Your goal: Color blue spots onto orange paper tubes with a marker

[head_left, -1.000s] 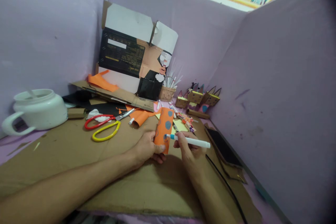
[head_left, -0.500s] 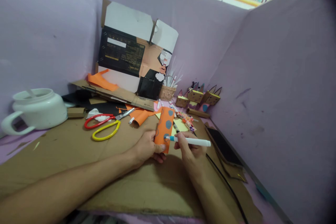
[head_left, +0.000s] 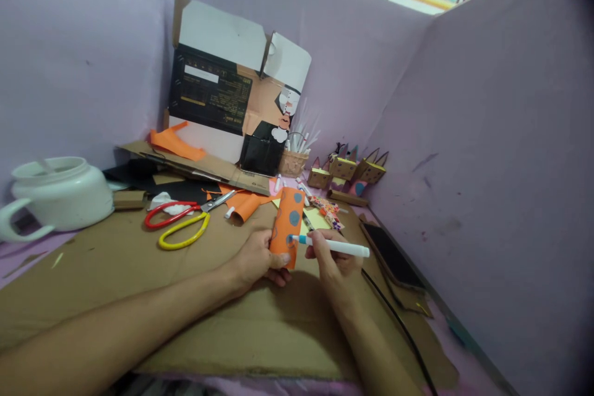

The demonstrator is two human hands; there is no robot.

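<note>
An orange paper tube (head_left: 285, 210) stands nearly upright over the cardboard, with filled blue dots and some outlined circles on its side. My left hand (head_left: 260, 258) is closed around its lower end, the thumb pressed across the front. In my right hand (head_left: 331, 253) is a white marker (head_left: 346, 248) with a blue tip, held like a pen. Its tip touches a partly coloured circle low on the tube. Scissors (head_left: 185, 223) with one red and one yellow handle lie to the left of the tube.
A white mug-like pot (head_left: 65, 195) stands at the left. Behind are an unfolded printed box (head_left: 211, 93), a basket of markers (head_left: 293, 162) and small cardboard animal figures (head_left: 343, 168). A phone (head_left: 394, 257) and a black cable (head_left: 399, 325) lie at the right on the cardboard sheet (head_left: 223, 334).
The view has shifted slightly, so everything sits a little further left. The marker tip has moved slightly on the lower circle; both hands keep their holds.
</note>
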